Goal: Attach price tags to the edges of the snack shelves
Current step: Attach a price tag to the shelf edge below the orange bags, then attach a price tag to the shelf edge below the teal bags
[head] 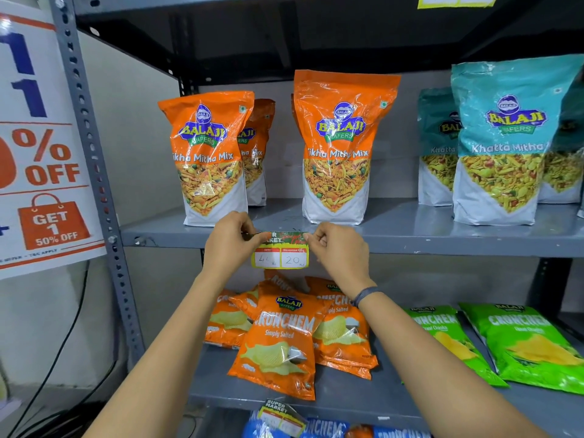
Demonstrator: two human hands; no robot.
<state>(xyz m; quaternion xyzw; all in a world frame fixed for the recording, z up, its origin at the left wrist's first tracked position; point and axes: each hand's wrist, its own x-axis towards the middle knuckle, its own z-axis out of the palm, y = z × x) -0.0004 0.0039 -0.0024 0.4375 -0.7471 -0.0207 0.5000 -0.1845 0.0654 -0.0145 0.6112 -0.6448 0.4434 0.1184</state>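
Observation:
A yellow price tag [280,252] with two white boxes reading 40 and 20 hangs against the front edge of the grey middle shelf [442,241]. My left hand [232,240] pinches its top left corner. My right hand [338,248] pinches its top right corner. Both hands press the tag's dark printed top strip onto the shelf edge. The tag sits below and between two orange Tikha Mitha Mix bags [210,156] [339,147] standing on that shelf.
Teal Khatta Mitha bags [502,140] stand at the right of the same shelf. Orange Crunchem packs [278,339] and green Crunchem packs [518,339] lie on the shelf below. Another tag [279,417] hangs on the lower shelf edge. A discount poster [41,137] covers the left upright.

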